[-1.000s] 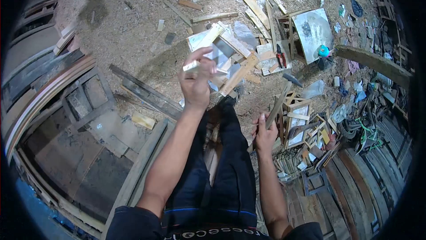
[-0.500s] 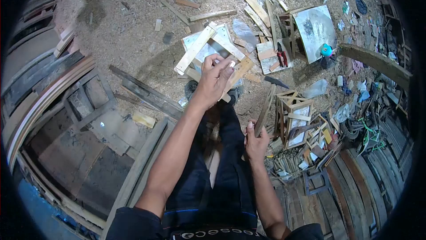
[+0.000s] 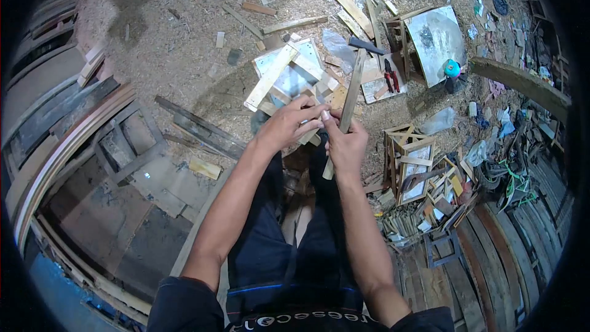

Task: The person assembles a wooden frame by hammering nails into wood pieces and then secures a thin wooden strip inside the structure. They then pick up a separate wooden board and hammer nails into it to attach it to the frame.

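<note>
My right hand (image 3: pixel 348 144) is closed around the wooden handle of a hammer (image 3: pixel 351 95), whose dark metal head points away from me. My left hand (image 3: pixel 289 124) meets it in front of my knees, thumb and fingers drawn together close to the right thumb. Whatever the left fingers pinch is too small to make out. Just beyond the hands lies a pale wooden frame (image 3: pixel 271 79) of nailed slats, partly hidden by the left hand, over a light panel.
Red-handled pliers (image 3: pixel 391 76) lie on a board to the right. Near them stand a pale-topped stool (image 3: pixel 433 40) with a turquoise item and a small wooden frame stand (image 3: pixel 415 169) by heaped offcuts. Planks (image 3: pixel 350 9) and sawdust cover the floor ahead; old frames (image 3: pixel 126 138) lean at left.
My right hand has risen with the hammer, bringing it up beside my left hand. The left hand has moved down slightly and turned, its fingers now meeting the right thumb.
</note>
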